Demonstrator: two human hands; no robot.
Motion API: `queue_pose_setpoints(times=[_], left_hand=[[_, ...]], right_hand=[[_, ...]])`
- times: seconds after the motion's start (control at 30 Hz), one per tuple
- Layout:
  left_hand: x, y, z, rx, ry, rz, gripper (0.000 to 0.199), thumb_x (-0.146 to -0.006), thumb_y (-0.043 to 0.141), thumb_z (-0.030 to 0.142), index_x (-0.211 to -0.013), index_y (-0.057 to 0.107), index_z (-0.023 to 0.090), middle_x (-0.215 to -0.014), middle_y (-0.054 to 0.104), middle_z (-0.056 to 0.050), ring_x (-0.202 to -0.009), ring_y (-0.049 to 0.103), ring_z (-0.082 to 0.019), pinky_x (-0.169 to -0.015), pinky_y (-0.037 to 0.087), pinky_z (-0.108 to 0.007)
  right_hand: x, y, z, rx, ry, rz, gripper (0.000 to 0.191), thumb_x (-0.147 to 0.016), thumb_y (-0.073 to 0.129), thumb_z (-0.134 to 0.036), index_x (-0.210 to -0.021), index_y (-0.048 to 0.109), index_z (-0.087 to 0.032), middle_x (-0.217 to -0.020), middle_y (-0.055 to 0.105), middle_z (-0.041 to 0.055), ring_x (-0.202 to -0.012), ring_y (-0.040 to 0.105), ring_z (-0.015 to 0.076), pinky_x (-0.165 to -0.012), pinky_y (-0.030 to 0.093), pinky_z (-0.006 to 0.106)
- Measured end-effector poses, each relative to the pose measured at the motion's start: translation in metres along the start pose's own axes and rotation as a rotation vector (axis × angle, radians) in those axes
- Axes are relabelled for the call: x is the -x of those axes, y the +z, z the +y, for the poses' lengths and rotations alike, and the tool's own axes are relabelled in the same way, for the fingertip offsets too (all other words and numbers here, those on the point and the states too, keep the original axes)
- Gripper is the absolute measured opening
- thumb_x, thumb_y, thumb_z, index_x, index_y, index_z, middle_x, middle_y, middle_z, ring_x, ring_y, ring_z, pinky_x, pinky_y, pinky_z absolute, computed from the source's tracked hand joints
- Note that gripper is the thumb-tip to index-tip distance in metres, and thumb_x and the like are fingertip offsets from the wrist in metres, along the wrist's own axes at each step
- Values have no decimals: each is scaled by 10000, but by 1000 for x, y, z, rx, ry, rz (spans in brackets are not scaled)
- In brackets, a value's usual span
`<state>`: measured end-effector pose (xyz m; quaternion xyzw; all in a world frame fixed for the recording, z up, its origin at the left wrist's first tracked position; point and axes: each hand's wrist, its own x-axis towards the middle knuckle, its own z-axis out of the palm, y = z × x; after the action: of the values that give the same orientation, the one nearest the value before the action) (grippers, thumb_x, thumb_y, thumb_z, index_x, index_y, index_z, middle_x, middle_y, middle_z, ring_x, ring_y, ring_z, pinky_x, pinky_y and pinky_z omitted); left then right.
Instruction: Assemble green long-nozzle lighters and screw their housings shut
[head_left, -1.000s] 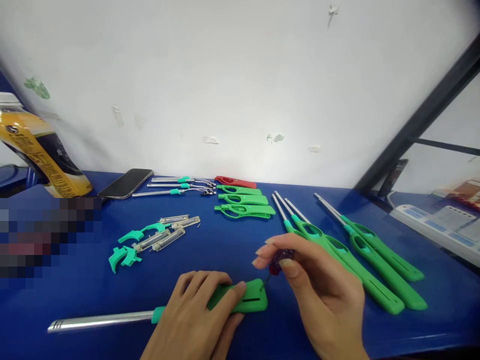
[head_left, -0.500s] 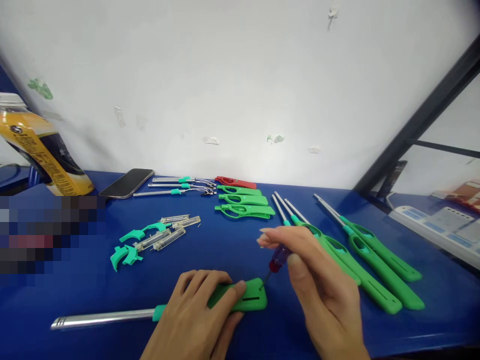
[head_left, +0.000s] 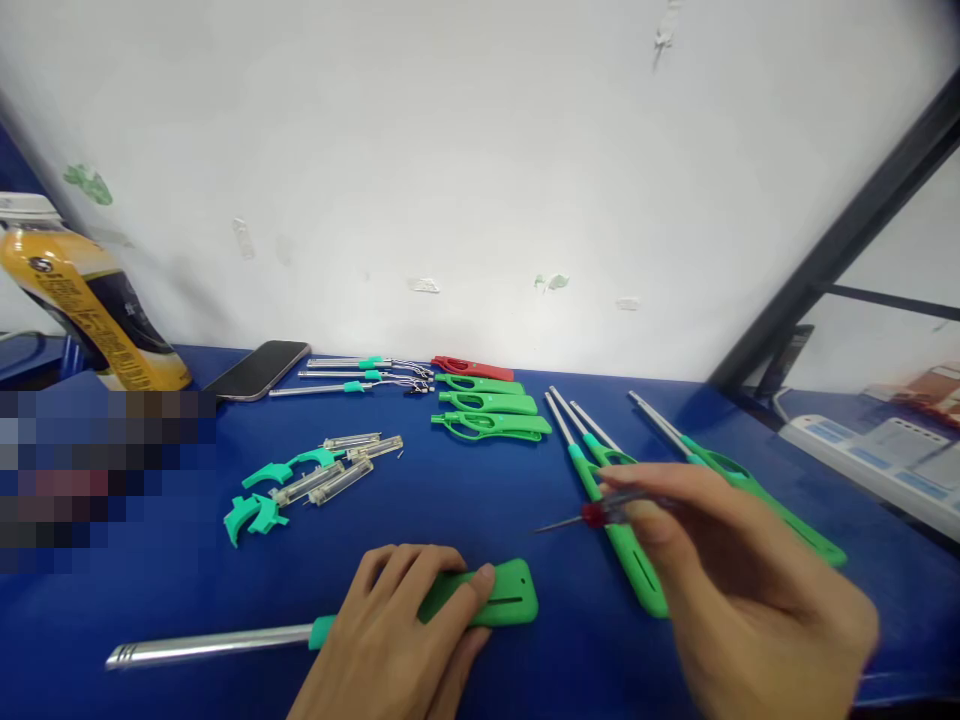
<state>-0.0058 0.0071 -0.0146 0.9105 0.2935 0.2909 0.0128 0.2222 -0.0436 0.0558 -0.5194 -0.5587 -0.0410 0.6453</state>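
Under my left hand (head_left: 409, 625) lies a green long-nosed lighter (head_left: 514, 590), its silver tube pointing left and the handle end showing a slot and a small hole. The fingers of that hand wrap over the handle and hold it on the table. My right hand (head_left: 750, 580) is closed around a small screwdriver (head_left: 600, 514) with a dark red and purple handle. Its thin shaft points left, apart from the lighter and above the handle's end. Several more green lighters (head_left: 637, 560) lie at the right, partly hidden behind my right hand.
On the blue table (head_left: 450, 500) lie clear fuel tanks (head_left: 341, 482), teal triggers (head_left: 262, 515), silver tubes with wires (head_left: 322, 389), green handle shells (head_left: 491, 426) and a red one (head_left: 472, 369). A phone (head_left: 259, 370) and a yellow bottle (head_left: 97, 310) stand left; a white wall rises behind.
My right hand has moved right and lifted the screwdriver off the handle's end, tilting it from steep to nearly level. My left hand and the lighter stay almost in place.
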Motion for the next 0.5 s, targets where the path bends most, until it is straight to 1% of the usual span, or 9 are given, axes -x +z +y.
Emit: queue_pose_setpoints(times=[0.03,0.07,0.1,0.13,0.2,0.3,0.4,0.5], left_hand=[[0,0,0,-2,1,-4,316,-1117,615,259,-1415,689,333,-1216,789,-9,-1059,759,-234,-905,619,-365],[0,0,0,-1,3,-7,319,-1118,612,260,-1420,689,333,-1214,789,-11,-1053,760,-234,-903,621,-366],[0,0,0,-1,1,-11,326,-1118,612,258,-1425,688,335,-1215,789,-13,-1051,761,-236,-902,623,-367],[0,0,0,0,4,-13,330,-1116,612,255,-1427,688,337,-1211,790,-14,-1047,761,-236,-898,625,-365],[-1,0,-1,-2,5,-16,345,-1110,612,239,-1432,687,340,-1199,791,-15,-1043,763,-236,-890,627,-360],[-1,0,-2,-1,18,-17,362,-1107,599,212,-1434,688,339,-1187,794,-15,-1043,766,-230,-881,627,-341],[0,2,-4,-1,33,-2,361,-1121,578,207,-1441,685,336,-1184,799,-18,-1035,771,-222,-880,626,-331],[0,4,-6,-26,66,23,342,-1135,555,202,-1427,691,315,-1171,808,-26,-1028,782,-224,-869,632,-339]], right_hand=[[-1,-1,1,22,17,38,136,-981,830,-222,-1028,845,-348,-998,848,-61,-856,776,144,-805,630,229],[-2,-1,4,29,28,42,130,-968,844,-227,-1021,843,-346,-1002,853,-60,-870,789,151,-818,637,232],[-3,1,7,29,29,14,119,-956,857,-234,-1006,840,-341,-994,857,-59,-882,801,160,-830,643,237],[-3,4,12,24,41,-40,112,-953,859,-233,-993,835,-334,-992,861,-57,-904,813,170,-842,646,244],[-2,12,21,44,77,-176,89,-957,852,-233,-962,820,-316,-998,866,-53,-898,827,179,-814,645,246],[3,26,35,167,101,-386,88,-969,819,-204,-960,816,-292,-959,859,-42,-817,820,188,-777,633,271],[10,34,42,226,107,-473,107,-966,799,-176,-1004,821,-274,-965,860,-21,-816,822,221,-784,625,316],[12,36,41,244,101,-513,58,-1000,775,-242,-1027,823,-260,-1023,861,18,-933,824,273,-867,621,370]])
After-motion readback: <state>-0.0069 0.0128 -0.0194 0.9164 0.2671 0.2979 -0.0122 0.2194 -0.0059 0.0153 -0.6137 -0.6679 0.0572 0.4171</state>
